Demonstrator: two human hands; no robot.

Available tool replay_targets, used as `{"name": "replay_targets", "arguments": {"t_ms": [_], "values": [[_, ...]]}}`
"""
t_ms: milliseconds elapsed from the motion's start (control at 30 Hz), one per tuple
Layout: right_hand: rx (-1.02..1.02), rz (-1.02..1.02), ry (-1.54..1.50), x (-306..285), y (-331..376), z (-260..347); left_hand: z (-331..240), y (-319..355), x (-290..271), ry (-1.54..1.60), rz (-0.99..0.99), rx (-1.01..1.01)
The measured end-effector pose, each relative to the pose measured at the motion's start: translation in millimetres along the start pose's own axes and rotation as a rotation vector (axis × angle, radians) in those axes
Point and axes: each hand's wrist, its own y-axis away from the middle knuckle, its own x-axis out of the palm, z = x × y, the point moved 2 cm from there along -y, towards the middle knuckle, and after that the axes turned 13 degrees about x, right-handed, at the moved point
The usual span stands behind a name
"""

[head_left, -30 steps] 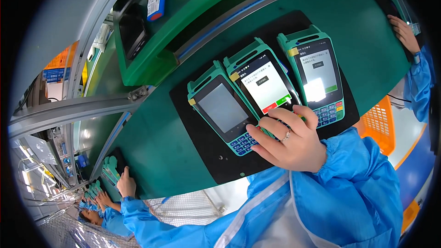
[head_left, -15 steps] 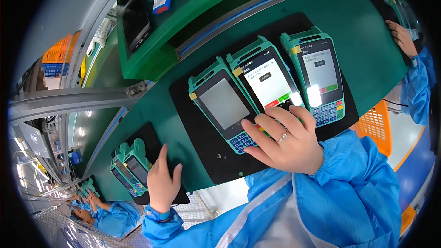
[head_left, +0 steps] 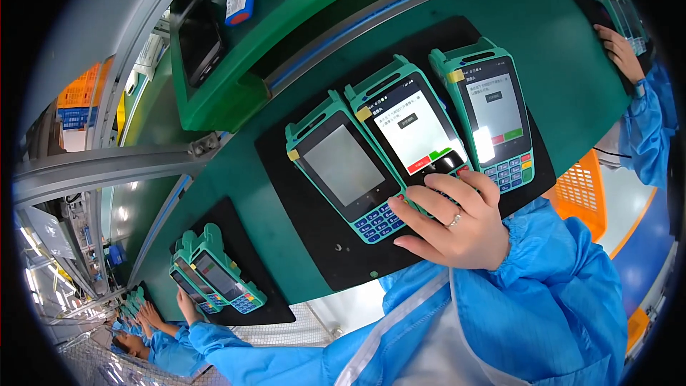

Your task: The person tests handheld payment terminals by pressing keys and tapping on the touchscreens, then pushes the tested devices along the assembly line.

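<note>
The right hand (head_left: 457,225) lay with fingers spread on the keypad of the middle payment terminal (head_left: 411,132) — one of three on a black tray (head_left: 336,250). The left hand (head_left: 188,307) touched a far-left tray's terminal (head_left: 221,279) — grip unclear.

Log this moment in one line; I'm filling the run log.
right hand: fingers on keypad of middle terminal | left hand: at left-mat terminals, grip unclear | black mat: three units side by side

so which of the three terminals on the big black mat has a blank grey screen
The leftmost terminal. Its screen is plain grey, while the middle terminal and right terminal both show white screens with red and green buttons.
</note>
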Motion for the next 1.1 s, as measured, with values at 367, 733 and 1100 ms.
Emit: {"name": "replay_targets", "arguments": {"t_ms": [367,733,1100], "values": [[0.048,-0.053,0.038,-8.8,-18.1,2.4,-42.9,57.2,71.6,0.339,0.127,0.038],[0.072,-0.028,0.13,-10.6,-17.9,-1.4,-86.9,73.6,114.5,0.278,0.092,0.093],[0.244,-0.172,0.366,-45.3,-2.3,-53.8,-26.1,42.1,83.1,0.41,0.119,-0.037]]}}
